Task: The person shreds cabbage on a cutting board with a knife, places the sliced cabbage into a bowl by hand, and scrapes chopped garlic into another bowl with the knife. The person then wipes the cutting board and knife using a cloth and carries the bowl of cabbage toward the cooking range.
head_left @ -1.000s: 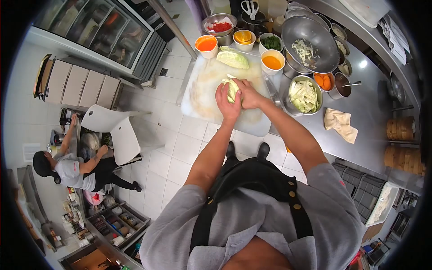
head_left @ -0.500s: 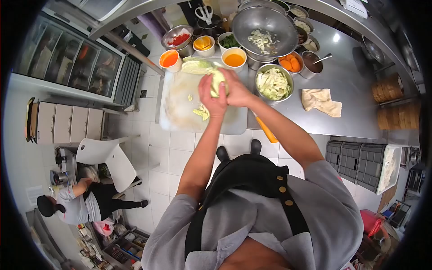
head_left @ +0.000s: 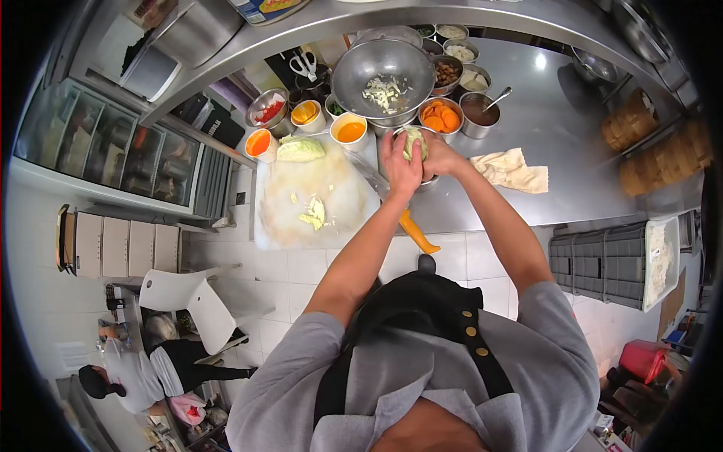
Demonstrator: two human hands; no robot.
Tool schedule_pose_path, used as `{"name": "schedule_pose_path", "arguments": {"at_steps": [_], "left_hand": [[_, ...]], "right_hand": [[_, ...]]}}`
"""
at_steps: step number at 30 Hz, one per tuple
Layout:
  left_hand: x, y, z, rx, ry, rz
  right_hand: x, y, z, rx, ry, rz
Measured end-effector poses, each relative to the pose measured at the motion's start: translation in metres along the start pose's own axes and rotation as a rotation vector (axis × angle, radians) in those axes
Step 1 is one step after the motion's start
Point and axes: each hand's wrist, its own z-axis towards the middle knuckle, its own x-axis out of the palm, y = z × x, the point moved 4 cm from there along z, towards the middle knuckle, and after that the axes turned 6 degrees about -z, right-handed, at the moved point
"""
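My left hand and my right hand are cupped together around pale green cut cabbage, with fingers closed on it from both sides. They are over a metal bowl, whose contents are mostly hidden beneath them. Left of my hands lies the white cutting board, bearing a cabbage wedge at its far edge and small cabbage scraps. A knife with an orange handle rests along the board's right side, its handle jutting past the counter's front edge.
Beyond my hands stand a large metal bowl with chopped bits, a cup of orange liquid, sliced carrots and a brown sauce pot. A beige cloth lies right. An overhead shelf crosses above; another person is behind left.
Both hands have moved right with the cabbage, from above the cutting board to over the metal bowl. The camera view has shifted as well, and the knife blade now shows more.
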Motion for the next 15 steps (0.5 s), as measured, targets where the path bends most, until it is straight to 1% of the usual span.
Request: {"name": "schedule_pose_path", "arguments": {"at_steps": [2, 5, 8, 11, 14, 15], "left_hand": [[-0.004, -0.005, 0.001, -0.024, -0.021, -0.084], [-0.006, 0.0, 0.002, -0.002, -0.026, -0.051], [-0.005, 0.003, 0.001, 0.0, -0.019, -0.003], [-0.004, 0.002, 0.005, 0.042, 0.008, 0.02], [-0.001, 0.001, 0.014, 0.148, 0.077, 0.071], [0.001, 0.003, 0.016, 0.187, 0.115, 0.089]], "right_hand": [[0.001, -0.001, -0.004, 0.005, -0.044, -0.068], [0.004, -0.006, -0.011, -0.137, -0.118, 0.031], [-0.001, 0.002, -0.039, -0.316, -0.243, 0.159], [0.006, -0.003, -0.06, -0.369, -0.413, 0.13], [0.004, -0.006, -0.059, -0.381, -0.572, 0.125], [0.003, -0.003, -0.053, -0.407, -0.583, 0.115]]}}
